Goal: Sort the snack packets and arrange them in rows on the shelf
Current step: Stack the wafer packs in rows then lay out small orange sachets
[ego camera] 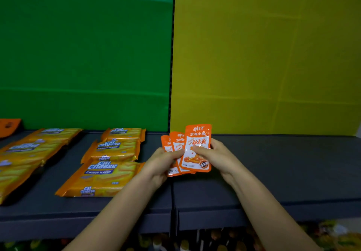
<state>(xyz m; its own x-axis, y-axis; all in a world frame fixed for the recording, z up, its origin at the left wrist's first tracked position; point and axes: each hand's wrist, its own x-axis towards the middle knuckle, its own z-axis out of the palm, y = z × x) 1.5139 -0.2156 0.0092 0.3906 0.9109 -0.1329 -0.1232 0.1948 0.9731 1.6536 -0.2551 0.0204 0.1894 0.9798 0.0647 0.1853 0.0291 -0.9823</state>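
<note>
Three small orange-and-white foil snack sachets (197,160) are fanned above the dark grey shelf (273,163), I judge so that one can be peeled off. My left hand (164,163) pinches the fan and my right hand (214,153) pinches the front sachet. At left, three yellow-orange Cal Cheese wafer packs (115,147) form a near-to-far row; the ones further left I can't count.

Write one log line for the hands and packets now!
left hand: grips fanned small orange foil packets | right hand: pinches front packet | dark shelf: yellow Cal Cheese wafer packs rowed at left

A single head-worn view looks forward and slightly down, close over the dark shelf (273,172) and its coloured backboards.
</note>
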